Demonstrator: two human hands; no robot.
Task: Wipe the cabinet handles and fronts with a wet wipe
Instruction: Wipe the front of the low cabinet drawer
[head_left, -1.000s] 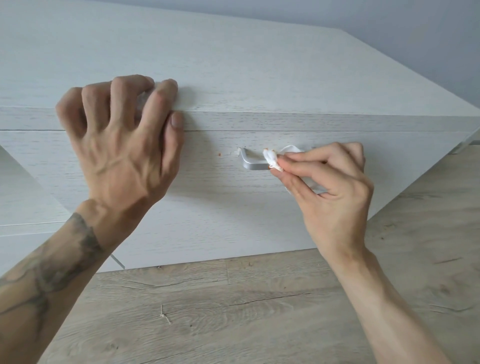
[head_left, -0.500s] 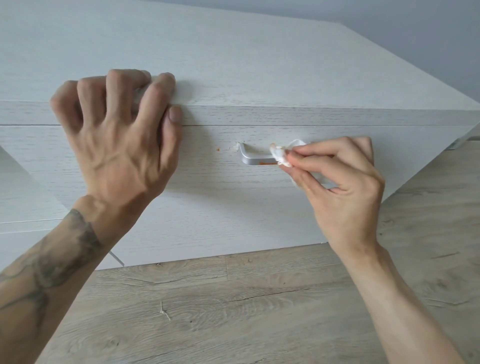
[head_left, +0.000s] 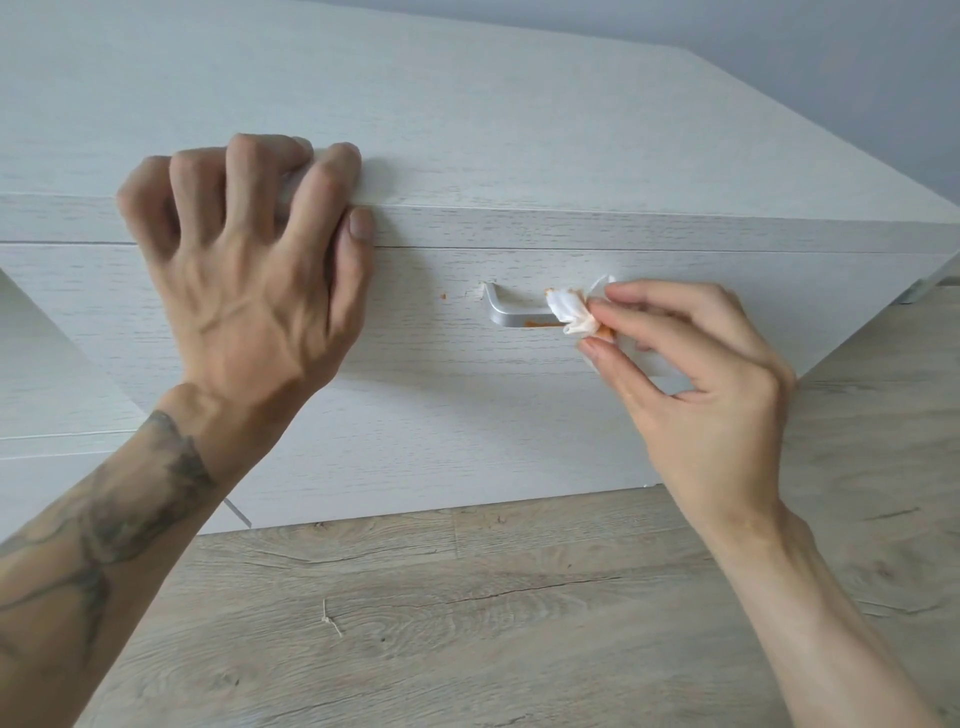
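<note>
At the drawer handle (head_left: 511, 314), my right hand (head_left: 696, 405) pinches the bunched wet wipe (head_left: 571, 312), now further right along the bar, uncovering an orange smear (head_left: 543, 323) that needs another pass. My left hand (head_left: 244, 291) grips the cabinet top (head_left: 519, 130) edge.

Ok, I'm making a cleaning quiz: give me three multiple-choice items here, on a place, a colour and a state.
1. Where does the left hand rest? A on the cabinet's top edge; B on the floor; C on the wall.
2. What colour is the smear on the handle? A green; B orange; C blue.
3. How is the wipe? A lying on the floor; B draped over the top; C pinched in the right hand.
Answers: A, its fingers curl over the edge; B, an orange streak runs along the bar; C, it is squeezed at the handle.
</note>
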